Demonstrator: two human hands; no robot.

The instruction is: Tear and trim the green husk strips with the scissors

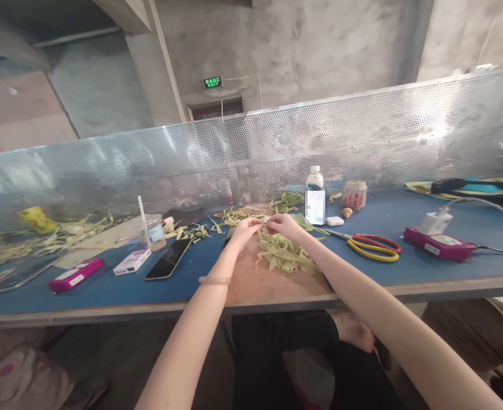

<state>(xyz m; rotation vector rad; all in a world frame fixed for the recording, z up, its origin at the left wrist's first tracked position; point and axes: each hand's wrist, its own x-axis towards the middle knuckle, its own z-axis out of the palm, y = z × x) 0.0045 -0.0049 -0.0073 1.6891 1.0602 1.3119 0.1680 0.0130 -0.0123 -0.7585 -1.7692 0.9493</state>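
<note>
My left hand (246, 229) and my right hand (283, 224) meet above a brown board (251, 285), fingertips pinched close together. What lies between the fingers is too small and partly hidden to make out. Just below and to the right of them is a loose pile of pale green, leafy strips (285, 253), like husks. More leafy scraps (238, 215) lie behind my hands. Red-and-yellow-handled scissors (373, 247) rest to the right of my right forearm, blades pointing toward the pile.
A white-capped bottle (315, 196), a glass jar (354, 195) and a purple power strip (439, 244) stand to the right. On the left lie a phone (168, 259), a small box (132, 262), a cup with a straw (154, 233) and another purple block (76, 275). A perforated metal screen (183, 165) runs behind.
</note>
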